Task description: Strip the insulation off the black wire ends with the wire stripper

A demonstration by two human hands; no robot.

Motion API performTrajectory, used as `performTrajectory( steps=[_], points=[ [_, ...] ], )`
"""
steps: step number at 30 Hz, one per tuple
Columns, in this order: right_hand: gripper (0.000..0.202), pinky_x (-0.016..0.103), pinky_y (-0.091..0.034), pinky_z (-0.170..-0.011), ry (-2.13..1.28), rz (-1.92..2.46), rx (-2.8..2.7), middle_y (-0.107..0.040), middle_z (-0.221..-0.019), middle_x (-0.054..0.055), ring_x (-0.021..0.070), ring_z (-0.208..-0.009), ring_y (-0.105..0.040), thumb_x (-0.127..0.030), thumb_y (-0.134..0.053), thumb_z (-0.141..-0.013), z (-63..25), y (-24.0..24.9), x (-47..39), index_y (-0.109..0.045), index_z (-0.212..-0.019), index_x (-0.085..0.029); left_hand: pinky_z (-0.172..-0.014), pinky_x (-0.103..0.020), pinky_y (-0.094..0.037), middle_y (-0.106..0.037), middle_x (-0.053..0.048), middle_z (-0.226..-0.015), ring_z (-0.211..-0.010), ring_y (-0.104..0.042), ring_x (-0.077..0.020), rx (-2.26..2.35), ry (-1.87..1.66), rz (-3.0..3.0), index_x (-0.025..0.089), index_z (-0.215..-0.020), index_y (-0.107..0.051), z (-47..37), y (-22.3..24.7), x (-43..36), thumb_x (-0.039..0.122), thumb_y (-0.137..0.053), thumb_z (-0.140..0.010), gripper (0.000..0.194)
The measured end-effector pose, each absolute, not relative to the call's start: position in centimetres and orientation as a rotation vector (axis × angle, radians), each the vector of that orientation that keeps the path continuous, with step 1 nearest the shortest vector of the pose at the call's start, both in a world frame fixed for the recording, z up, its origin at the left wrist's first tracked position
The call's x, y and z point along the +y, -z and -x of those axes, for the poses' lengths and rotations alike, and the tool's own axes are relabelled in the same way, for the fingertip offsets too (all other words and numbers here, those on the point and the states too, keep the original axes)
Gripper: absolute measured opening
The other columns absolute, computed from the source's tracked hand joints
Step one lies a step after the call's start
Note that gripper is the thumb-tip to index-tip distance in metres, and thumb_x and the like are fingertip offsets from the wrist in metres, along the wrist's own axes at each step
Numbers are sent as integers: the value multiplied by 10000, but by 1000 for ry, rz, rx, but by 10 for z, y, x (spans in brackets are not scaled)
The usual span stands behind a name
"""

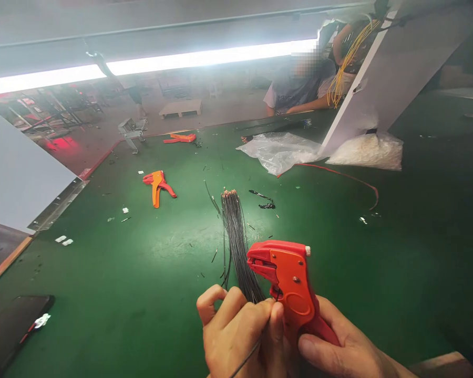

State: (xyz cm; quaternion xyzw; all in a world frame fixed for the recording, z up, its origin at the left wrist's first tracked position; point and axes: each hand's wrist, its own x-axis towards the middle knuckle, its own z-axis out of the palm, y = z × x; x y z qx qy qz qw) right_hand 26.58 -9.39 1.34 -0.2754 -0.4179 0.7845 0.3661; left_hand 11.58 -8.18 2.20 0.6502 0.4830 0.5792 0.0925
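My right hand is wrapped round the handles of a red and orange wire stripper, its jaws facing left. Pinched between the thumb and forefinger of my left hand is a thin black wire. The wire's upper end sits by the small notch below the stripper's jaws; whether it is inside the notch is hard to make out. Behind both hands lies a bundle of black wires with copper-coloured ends pointing away from me. A few loose black wires run along its left side.
Two more wire strippers lie farther back on the green table. At the back right are a clear plastic bag and a filled bag beside a slanted white panel. A dark flat object lies front left. A person sits beyond the table.
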Motion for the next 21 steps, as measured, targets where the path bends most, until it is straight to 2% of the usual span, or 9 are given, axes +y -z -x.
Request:
performTrajectory(
  steps=[4, 6, 8, 14, 18, 21],
  points=[
    [422, 278, -412, -677, -1990, 850, -1043, -440, -744, -4, 135, -658, -380, -597, -671, -836, -266, -19, -94, -588, -908, -189, -744, -361, -297, -558, 77, -495, -449, -410, -125, 1381, -1580, -2204, 222, -764, -653, -109, -23, -82, 32, -574, -833, 217],
    [430, 274, -402, -664, -1961, 859, -1074, -428, -728, -6, 134, -650, -365, -611, -660, -839, -267, -19, -94, -582, -856, -189, -743, -359, -300, -566, 79, -504, -452, -412, -120, 1356, -1554, -2266, 208, -775, -648, -107, -23, -83, 1, -586, -807, 219],
    [436, 273, -395, -655, -1956, 837, -1102, -426, -714, -7, 135, -643, -361, -618, -651, -843, -267, -17, -95, -587, -841, -187, -737, -358, -299, -582, 78, -513, -455, -413, -117, 1358, -1556, -2283, 206, -768, -642, -106, -23, -83, -5, -598, -799, 217],
    [460, 290, -391, -642, -1969, 828, -995, -446, -702, -14, 115, -582, -345, -619, -665, -830, -264, -4, -100, -639, -990, -188, -743, -358, -305, -570, 82, -497, -435, -407, -117, 1432, -1547, -2295, 215, -736, -623, -110, -23, -85, 38, -602, -817, 196],
    [418, 282, -369, -627, -1904, 782, -1009, -444, -735, 0, 124, -621, -359, -584, -673, -845, -261, -3, -99, -648, -964, -185, -753, -357, -307, -592, 86, -493, -420, -412, -113, 1462, -1547, -2348, 218, -724, -601, -110, -22, -84, 52, -605, -813, 188],
    [422, 274, -355, -586, -1911, 760, -1028, -423, -703, -11, 108, -577, -330, -597, -668, -840, -262, -5, -97, -637, -910, -182, -746, -354, -303, -626, 83, -511, -418, -411, -108, 1453, -1545, -2372, 214, -742, -599, -109, -22, -84, 49, -615, -806, 177]
  ],
)
